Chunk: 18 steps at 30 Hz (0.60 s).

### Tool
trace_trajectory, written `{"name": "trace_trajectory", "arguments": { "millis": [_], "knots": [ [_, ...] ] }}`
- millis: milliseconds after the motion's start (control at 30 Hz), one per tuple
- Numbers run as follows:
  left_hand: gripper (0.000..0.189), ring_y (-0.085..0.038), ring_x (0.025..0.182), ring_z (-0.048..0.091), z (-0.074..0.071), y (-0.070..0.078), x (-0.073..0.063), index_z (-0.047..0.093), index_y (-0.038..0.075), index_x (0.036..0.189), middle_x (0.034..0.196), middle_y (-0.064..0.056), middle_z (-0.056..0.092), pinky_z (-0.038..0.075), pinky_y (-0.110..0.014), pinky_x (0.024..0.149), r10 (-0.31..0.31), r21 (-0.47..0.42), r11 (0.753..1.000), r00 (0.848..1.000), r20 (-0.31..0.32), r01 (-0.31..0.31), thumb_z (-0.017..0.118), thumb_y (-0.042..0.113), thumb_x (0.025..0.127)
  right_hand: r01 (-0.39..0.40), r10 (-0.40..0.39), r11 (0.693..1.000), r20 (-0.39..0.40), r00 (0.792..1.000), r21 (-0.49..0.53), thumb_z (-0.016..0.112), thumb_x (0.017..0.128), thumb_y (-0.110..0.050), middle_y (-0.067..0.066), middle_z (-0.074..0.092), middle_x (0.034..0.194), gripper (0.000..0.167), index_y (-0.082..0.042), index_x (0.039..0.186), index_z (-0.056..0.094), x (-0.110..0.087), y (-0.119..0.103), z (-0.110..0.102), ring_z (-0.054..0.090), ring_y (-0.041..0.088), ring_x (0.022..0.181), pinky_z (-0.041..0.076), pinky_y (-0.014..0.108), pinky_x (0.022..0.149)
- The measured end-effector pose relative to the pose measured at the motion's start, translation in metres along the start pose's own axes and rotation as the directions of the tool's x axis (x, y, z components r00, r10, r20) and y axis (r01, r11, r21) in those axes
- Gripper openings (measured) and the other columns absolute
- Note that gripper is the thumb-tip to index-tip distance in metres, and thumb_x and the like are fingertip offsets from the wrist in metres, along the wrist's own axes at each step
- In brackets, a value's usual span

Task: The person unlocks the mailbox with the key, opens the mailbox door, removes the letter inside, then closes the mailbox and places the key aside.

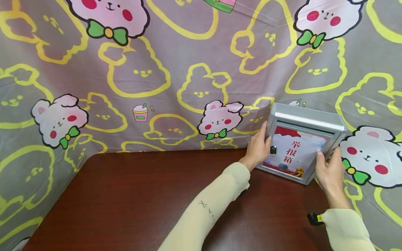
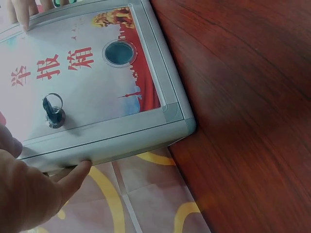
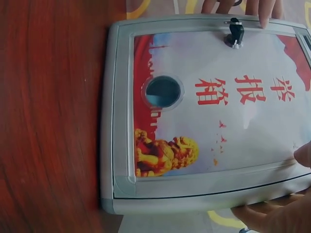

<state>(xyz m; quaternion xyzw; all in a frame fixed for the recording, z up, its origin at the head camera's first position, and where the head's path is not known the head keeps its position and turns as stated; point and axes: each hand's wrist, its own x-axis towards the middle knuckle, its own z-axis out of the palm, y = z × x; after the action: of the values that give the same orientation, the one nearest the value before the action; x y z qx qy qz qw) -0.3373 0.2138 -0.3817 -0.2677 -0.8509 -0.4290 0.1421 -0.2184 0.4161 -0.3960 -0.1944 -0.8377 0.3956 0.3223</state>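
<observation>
A silver metal-framed report box (image 1: 292, 146) with red Chinese characters on its front panel is at the table's far right, leaning back a little. Whether its base touches the tabletop all along, I cannot tell. My left hand (image 1: 258, 144) grips its left side, thumb toward the front. On the opposite side, my right hand (image 1: 331, 170) holds the edge, its thumb on the front frame. A key (image 2: 53, 114) sticks out of the lock near the left edge. Low on the panel is a round window (image 3: 163, 92), and a slot (image 1: 306, 127) runs below the top edge.
The dark red-brown wooden table (image 1: 125, 195) extends to the left and toward me. Behind it hangs a grey cloth (image 1: 176, 52) with cartoon rabbits and yellow outlines, close behind the box. A small black device (image 1: 314, 219) is at my right cuff.
</observation>
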Motion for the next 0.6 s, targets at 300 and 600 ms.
{"name": "trace_trajectory", "arguments": {
  "millis": [300,600],
  "knots": [
    [0.058,-0.018,0.125,0.063,-0.012,-0.008,-0.006,0.028,0.027,0.163,0.146,0.003,0.059,0.050,-0.037,0.105,-0.020,0.020,1.000,1.000,-0.001,0.020,0.049,0.026,0.108,0.005,-0.005,1.000,-0.048,0.999,-0.002,0.050,0.105,-0.026,0.020,0.058,0.143,0.047,-0.009,0.147,0.042,-0.004,-0.006,0.010,0.057,0.041,0.128,0.045,0.037,0.108],
    [0.059,-0.010,0.120,0.063,-0.024,0.002,-0.008,0.028,0.030,0.163,0.140,0.006,0.063,0.051,-0.032,0.100,-0.006,0.025,1.000,1.000,-0.007,0.006,0.049,0.027,0.108,0.006,-0.005,1.000,-0.101,0.995,0.008,0.052,0.103,-0.026,0.018,0.058,0.144,0.045,-0.011,0.145,0.047,-0.012,-0.015,0.005,0.056,-0.003,0.117,0.042,0.013,0.096]
  ]
}}
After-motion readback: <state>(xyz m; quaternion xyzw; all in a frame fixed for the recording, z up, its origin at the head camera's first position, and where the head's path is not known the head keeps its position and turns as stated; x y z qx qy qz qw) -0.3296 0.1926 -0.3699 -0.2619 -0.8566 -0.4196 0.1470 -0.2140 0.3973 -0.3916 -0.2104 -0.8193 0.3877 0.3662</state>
